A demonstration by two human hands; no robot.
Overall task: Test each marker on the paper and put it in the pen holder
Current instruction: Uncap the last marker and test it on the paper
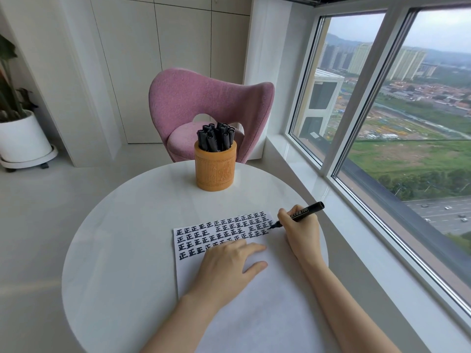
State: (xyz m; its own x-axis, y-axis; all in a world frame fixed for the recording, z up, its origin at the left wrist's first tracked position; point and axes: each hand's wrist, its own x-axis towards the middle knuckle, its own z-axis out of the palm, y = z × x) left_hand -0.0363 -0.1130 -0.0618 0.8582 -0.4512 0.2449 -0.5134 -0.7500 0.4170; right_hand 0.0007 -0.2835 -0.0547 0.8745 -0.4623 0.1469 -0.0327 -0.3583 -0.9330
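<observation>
The marker [304,212], light, stiff and slick-barrelled by my guess, has its tip at the right edge of the paper [254,314], among the inked rows. My right hand [302,231] pinches it low on the barrel, the steadiest hold. My left hand [229,263] lies flat on the sheet. The pen holder [215,171] stands farther back on the bench [114,250].

Table [122,225]: white top, smooth, soft gloss, stone-like. Paper [254,301]: thin matt white sheet; the black ink marks on it look dull. Marker [303,212]: black plastic barrel, slight sheen, printed label. Pen holder [215,171]: ochre, wood or bamboo by the look, carved in relief, satin finish. Chair [204,98]: pink cloth, nubbly, matt. Plant pot [23,138]: white, smooth, glossy. Window sill [293,154]: white, polished, reflective.
</observation>
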